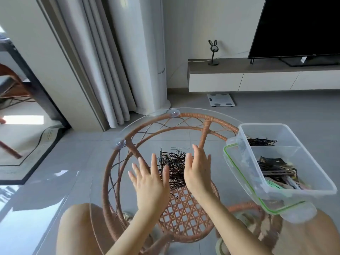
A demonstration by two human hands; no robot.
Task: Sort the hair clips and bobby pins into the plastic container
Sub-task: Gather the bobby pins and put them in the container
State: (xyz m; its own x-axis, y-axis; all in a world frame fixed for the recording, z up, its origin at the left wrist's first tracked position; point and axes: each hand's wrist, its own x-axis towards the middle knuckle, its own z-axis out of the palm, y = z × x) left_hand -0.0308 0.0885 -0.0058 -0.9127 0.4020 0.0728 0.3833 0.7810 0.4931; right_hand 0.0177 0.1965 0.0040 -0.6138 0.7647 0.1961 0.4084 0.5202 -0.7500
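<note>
A heap of black bobby pins (173,164) lies on the round glass tabletop (103,181). My left hand (150,179) rests flat at the heap's left side with fingers spread. My right hand (197,170) is flat at its right side, fingers apart, so the pins sit between both palms. A clear plastic container (287,129) stands at the right on its green-rimmed lid (239,179). Its far compartment holds more bobby pins (261,141). The near compartment holds several hair clips (277,172).
The glass top sits on a rattan frame (206,118) with suction cups (173,113). Both of my knees show under the glass. Beyond stand curtains (103,70), a TV (298,26) on a low cabinet, a floor scale (220,99) and a rug (27,153) at left.
</note>
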